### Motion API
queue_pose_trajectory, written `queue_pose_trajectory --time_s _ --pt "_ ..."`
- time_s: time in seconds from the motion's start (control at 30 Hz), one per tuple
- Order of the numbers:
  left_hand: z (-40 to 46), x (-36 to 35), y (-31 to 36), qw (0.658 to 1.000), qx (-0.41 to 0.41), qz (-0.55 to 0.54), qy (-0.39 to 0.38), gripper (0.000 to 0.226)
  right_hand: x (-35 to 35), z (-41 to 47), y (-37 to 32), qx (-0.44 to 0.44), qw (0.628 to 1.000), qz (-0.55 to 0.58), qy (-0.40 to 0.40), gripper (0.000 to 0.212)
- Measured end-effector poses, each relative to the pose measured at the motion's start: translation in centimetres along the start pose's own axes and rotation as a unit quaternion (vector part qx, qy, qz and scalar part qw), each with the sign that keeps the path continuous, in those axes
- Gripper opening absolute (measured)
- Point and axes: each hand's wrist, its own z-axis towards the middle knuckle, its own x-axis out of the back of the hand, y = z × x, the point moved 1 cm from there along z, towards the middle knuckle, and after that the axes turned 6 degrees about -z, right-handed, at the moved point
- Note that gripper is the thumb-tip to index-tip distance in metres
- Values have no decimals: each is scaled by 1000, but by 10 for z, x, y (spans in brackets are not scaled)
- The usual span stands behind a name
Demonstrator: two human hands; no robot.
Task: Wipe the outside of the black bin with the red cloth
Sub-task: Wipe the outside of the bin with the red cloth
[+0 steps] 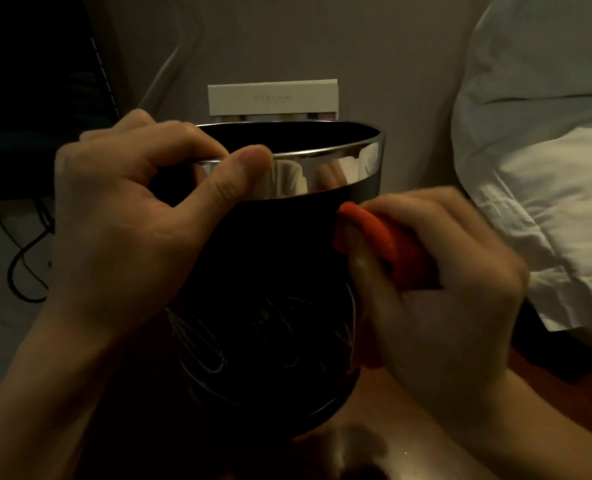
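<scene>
While the left hand (121, 216) pinches the shiny metal rim (322, 168) of the black bin (270, 289), held centre frame, the right hand (436, 289) clutches the red cloth (391, 247) against the bin's right outer side. White bedding (537, 150) lies at right.

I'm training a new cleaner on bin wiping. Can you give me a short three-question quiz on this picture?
1. True or false: the left hand holds the black bin by its shiny rim band.
2. Where is the red cloth? A) lying inside the bin B) in the right hand, against the bin's outer wall C) on the white bedding
3. Fill in: the cloth meets the bin just ____ the shiny band.

Key: 1 true; 2 B; 3 below.
</scene>
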Motion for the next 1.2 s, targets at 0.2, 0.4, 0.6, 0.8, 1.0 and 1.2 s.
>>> queue_pose_trajectory --time_s 0.2,0.4,0.6,0.8,1.0,1.2 --pt "-1 0 1 1000 6 3 2 39 -9 -30 -5 44 997 9 -68 20" --pt "-1 -1 3 1000 7 10 12 41 -8 -12 -13 4 1000 -7 -22 15" --pt "0 -2 2 1000 5 5 6 41 -11 -17 -33 48 998 -5 -39 18" --pt "0 -1 6 1000 -2 18 9 38 -26 -34 -52 100 990 -39 -87 8" --pt "-1 0 13 999 -24 29 6 30 3 -10 -13 24 998 -48 -25 19" --pt "-2 -2 14 999 -32 32 15 32 -18 -42 -31 100 991 -45 -77 19"
